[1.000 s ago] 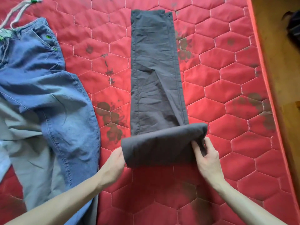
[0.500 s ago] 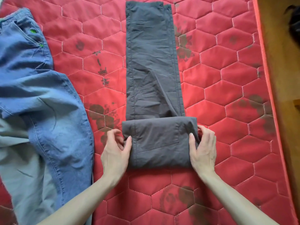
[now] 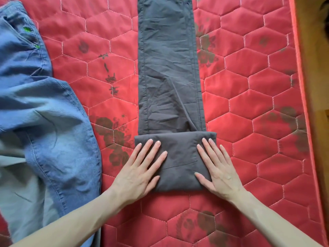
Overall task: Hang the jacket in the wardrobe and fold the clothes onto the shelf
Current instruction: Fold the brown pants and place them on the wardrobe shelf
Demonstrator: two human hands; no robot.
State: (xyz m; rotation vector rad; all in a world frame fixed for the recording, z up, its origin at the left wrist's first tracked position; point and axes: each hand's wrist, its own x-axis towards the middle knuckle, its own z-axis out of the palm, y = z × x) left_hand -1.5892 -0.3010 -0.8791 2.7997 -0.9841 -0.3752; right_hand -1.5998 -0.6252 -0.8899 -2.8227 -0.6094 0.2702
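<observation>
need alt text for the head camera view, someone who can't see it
Both hands, left hand and right hand, press flat on the folded near end of dark grey trousers laid lengthwise on a red quilted mattress. Blue jeans lie crumpled to the left.

Bare mattress (image 3: 258, 122) right; jeans (image 3: 44, 122) left

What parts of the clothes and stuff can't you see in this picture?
Head view only:
- Gray trousers: far end cut off by the top edge.
- Layers under the fold: covered by the left hand, the right hand and the top layer.
- Blue jeans: cut off by the left edge.
- Dark object at the right edge: mostly out of frame, unidentifiable.
</observation>
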